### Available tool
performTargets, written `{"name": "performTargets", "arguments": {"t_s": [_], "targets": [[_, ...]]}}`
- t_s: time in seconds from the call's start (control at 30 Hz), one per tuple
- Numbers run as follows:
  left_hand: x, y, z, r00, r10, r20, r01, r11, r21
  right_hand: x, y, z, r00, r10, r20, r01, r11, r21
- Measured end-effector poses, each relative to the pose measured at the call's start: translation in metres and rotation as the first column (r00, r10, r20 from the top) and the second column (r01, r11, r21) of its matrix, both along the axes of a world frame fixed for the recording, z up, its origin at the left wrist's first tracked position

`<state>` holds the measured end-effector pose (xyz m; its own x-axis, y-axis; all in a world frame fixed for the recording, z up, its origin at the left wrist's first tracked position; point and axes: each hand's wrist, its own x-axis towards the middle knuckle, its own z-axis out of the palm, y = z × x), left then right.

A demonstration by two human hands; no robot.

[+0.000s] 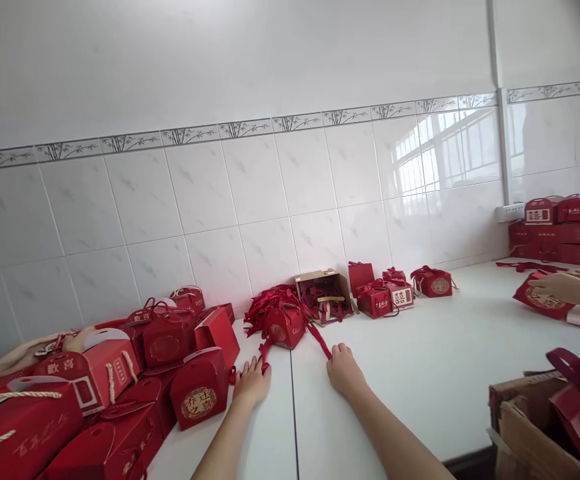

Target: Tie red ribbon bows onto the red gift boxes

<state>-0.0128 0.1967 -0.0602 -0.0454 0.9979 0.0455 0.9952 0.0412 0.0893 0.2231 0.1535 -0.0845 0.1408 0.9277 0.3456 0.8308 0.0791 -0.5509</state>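
Observation:
A small red gift box (286,327) with gold print stands on the white table in front of me, a red ribbon (319,341) running out from both its sides. My left hand (253,383) grips the ribbon's left end, with a bit of it trailing past the fingers. On the other side, my right hand (346,371) is closed on the right end, which is drawn out straight from the box. Behind the box lies a heap of loose red ribbons (266,308). Left of my left hand sits another red box (201,390) with a round gold emblem.
Many red boxes (167,337) crowd the left, where another person's hand (23,357) reaches in. An open carton (323,293) holds ribbons by the wall. Several tied boxes (435,283) stand right. Another person's hands (565,288) hold a box; a cardboard carton (530,427) is nearer.

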Motion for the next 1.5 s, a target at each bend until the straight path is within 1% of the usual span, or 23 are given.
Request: {"name": "performTargets", "arguments": {"t_s": [0.13, 0.33, 0.47, 0.63, 1.0, 1.13, 1.23, 1.3, 1.37, 1.43, 1.5], "targets": [[-0.001, -0.015, 0.0, 1.0, 0.01, -0.003, -0.01, 1.0, -0.017, 0.001, -0.016, -0.001, 0.999, 0.006, 0.032, -0.005, 1.0, -0.01], [-0.002, -0.038, 0.0, 1.0, 0.004, 0.015, -0.004, 1.0, -0.007, 0.004, -0.035, -0.007, 0.996, 0.013, 0.089, -0.01, 0.999, -0.032], [-0.002, -0.045, 0.0, 1.0, 0.004, 0.027, -0.004, 1.0, 0.011, 0.006, -0.043, -0.008, 0.993, 0.006, 0.115, 0.0, 0.999, -0.046], [-0.001, -0.048, 0.0, 1.0, 0.009, 0.028, -0.01, 0.999, 0.032, 0.007, -0.049, -0.005, 0.993, -0.001, 0.118, 0.008, 0.998, -0.056], [-0.001, -0.053, -0.001, 0.998, 0.013, 0.066, -0.012, 1.0, -0.01, 0.009, -0.051, -0.005, 0.999, 0.018, 0.045, -0.015, 0.997, -0.073], [0.001, -0.055, 0.001, 0.997, 0.01, 0.079, -0.01, 1.0, -0.005, 0.009, -0.056, -0.003, 0.999, 0.035, -0.038, -0.037, 0.998, -0.058], [0.003, -0.059, 0.003, 0.996, 0.008, 0.093, -0.01, 1.0, 0.02, 0.011, -0.061, 0.001, 0.99, 0.046, -0.132, -0.05, 0.998, -0.025], [0.005, -0.063, 0.004, 0.994, 0.028, 0.103, -0.035, 0.997, 0.067, 0.017, -0.063, 0.011, 0.975, 0.045, -0.217, -0.047, 0.999, -0.002], [0.009, -0.066, 0.006, 0.992, 0.054, 0.11, -0.07, 0.986, 0.152, 0.027, -0.06, 0.03, 0.948, 0.034, -0.315, -0.027, 0.999, 0.026], [0.014, -0.066, 0.01, 0.993, 0.044, 0.111, -0.071, 0.965, 0.252, 0.044, -0.053, 0.061, 0.912, 0.02, -0.41, 0.01, 0.997, 0.071], [0.021, -0.059, 0.018, 0.994, -0.013, 0.112, -0.024, 0.946, 0.323, 0.067, -0.047, 0.102, 0.87, 0.009, -0.494, 0.059, 0.991, 0.124]]}}
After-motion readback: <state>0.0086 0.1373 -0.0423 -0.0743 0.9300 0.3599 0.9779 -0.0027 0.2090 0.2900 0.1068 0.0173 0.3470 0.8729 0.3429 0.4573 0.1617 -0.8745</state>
